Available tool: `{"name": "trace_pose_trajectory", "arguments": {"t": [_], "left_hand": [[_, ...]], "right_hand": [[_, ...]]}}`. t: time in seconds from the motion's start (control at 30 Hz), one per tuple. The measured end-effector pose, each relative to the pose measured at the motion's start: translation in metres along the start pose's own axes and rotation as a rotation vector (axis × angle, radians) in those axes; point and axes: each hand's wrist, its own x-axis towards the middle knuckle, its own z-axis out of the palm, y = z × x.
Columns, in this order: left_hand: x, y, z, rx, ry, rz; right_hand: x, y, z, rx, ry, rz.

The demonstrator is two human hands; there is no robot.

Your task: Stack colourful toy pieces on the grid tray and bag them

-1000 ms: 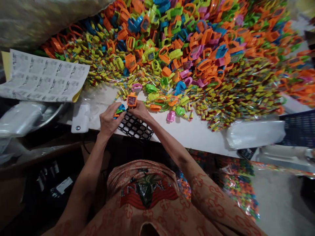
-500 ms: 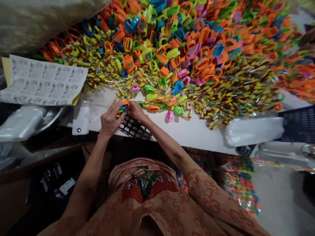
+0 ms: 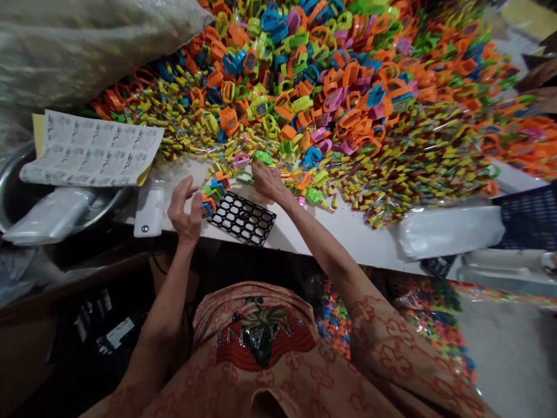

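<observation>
My left hand [image 3: 185, 212] is raised at the left, with its fingers curved and apart. Beside it, a short row of orange, blue and green plastic toy watches [image 3: 209, 204] lies along the left end of a black plastic grid [image 3: 244, 217]. Beyond the grid, my right hand [image 3: 268, 181] is palm down at the front of the pile, its fingers bent together. A green toy watch [image 3: 262, 157] is just past those fingertips; what they grip, if anything, is hidden. A pink toy watch [image 3: 241, 160] lies to their left.
A big heap of toy watches [image 3: 348, 75] covers the back, with small yellow-and-red wrapped pieces [image 3: 404, 162] in front. On the left are a printed label sheet [image 3: 96, 148], a metal bowl [image 3: 8, 174] and a white device [image 3: 149, 213]. Clear plastic bags [image 3: 450, 231] lie right.
My hands have moved apart. The left has let go of the toy watches and drawn back left; the right has moved right toward the pile, leaving the black grid in fuller view.
</observation>
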Motion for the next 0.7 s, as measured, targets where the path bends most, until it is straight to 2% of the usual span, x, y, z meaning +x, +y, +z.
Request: {"name": "trace_pose_trajectory", "arguments": {"t": [0.07,0.13,0.2,0.27,0.37,0.5,0.6,0.7], "left_hand": [[-0.016,-0.01,-0.011,-0.06,0.023,-0.065],[-0.035,-0.023,-0.019,-0.134,-0.031,-0.11],[-0.051,-0.035,-0.021,-0.173,-0.099,-0.15],[-0.062,-0.045,-0.017,-0.126,-0.151,-0.18],[-0.067,-0.055,-0.006,0.023,-0.219,-0.192],[-0.064,-0.063,0.007,0.114,-0.257,-0.174],[-0.062,-0.067,0.011,0.153,-0.226,-0.165],[-0.062,-0.069,0.014,0.166,-0.223,-0.174]], "right_hand": [[-0.01,0.001,0.003,0.181,0.145,0.077],[-0.024,-0.002,0.01,0.46,0.226,0.143],[-0.038,-0.009,0.022,0.745,0.184,0.189],[-0.049,-0.019,0.036,0.919,0.082,0.216],[-0.057,-0.03,0.05,0.874,0.027,0.201],[-0.057,-0.033,0.048,0.647,0.076,0.131],[-0.055,-0.04,0.046,0.797,0.058,0.188],[-0.054,-0.056,0.055,0.995,-0.05,0.174]]}}
